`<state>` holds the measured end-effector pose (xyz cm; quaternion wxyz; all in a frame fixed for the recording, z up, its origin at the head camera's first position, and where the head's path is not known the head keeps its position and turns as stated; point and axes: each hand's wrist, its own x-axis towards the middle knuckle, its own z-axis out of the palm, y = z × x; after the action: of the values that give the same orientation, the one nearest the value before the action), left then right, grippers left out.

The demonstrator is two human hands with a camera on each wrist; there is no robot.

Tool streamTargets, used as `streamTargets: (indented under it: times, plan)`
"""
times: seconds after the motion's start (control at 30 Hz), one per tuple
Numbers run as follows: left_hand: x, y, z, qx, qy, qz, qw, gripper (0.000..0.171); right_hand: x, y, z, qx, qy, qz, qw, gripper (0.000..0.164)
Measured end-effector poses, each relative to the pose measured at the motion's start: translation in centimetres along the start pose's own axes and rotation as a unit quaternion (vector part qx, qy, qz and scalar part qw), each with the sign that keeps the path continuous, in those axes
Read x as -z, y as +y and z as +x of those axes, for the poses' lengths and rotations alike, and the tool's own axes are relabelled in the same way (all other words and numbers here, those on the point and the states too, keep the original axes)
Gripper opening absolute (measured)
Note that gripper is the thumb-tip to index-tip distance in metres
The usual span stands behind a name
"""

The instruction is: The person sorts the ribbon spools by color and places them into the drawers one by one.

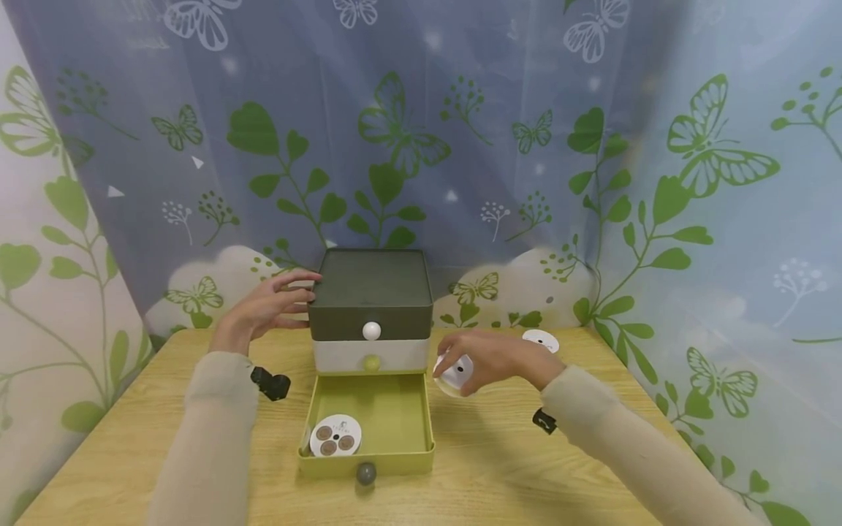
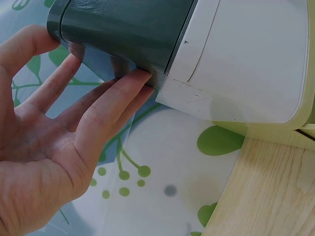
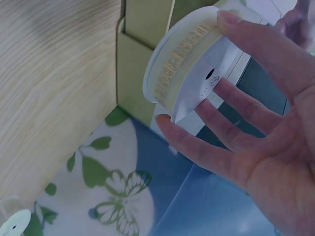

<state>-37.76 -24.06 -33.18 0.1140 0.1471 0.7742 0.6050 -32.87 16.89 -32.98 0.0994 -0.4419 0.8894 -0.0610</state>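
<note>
A three-tier drawer box (image 1: 370, 281) stands on the table, dark green on top, white in the middle and yellow-green below. Its bottom drawer (image 1: 395, 416) is pulled out. Inside at the left lies a white spool (image 1: 336, 436) with brown round spots. My left hand (image 1: 270, 307) touches the left side of the dark green tier with its fingertips, fingers spread in the left wrist view. To the right of the box, my right hand (image 1: 490, 358) grips a ribbon spool (image 3: 184, 61) by its rims. Pale lettered ribbon is wound on it, and it is tilted above the table.
Another white spool (image 1: 541, 340) sits at the back right of the wooden table (image 1: 526, 467), behind my right forearm. A patterned curtain (image 1: 487, 183) with butterflies and leaves hangs behind the table and along both sides.
</note>
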Motion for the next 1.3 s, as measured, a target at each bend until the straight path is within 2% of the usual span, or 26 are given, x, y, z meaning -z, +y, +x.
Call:
streamTargets:
  times: [0.2,0.6,0.87,1.3]
  plan:
    - [0.1,-0.1,0.0,0.002,0.003,0.005,1.0000,0.059,-0.2,-1.5,1.7,0.030,-0.007,-0.014,0.999,0.045]
    - [0.1,-0.1,0.1,0.004,0.005,0.006,1.0000,0.057,-1.1,-3.8,5.0,0.061,-0.024,-0.032,0.997,0.044]
    - [0.2,-0.2,0.1,0.000,0.004,0.007,1.0000,0.057,-1.9,-5.1,6.7,0.061,-0.043,-0.054,0.996,0.045]
    - [0.2,-0.2,0.0,-0.001,0.001,0.003,1.0000,0.058,-3.1,-6.3,8.8,0.117,-0.070,-0.119,0.983,0.043]
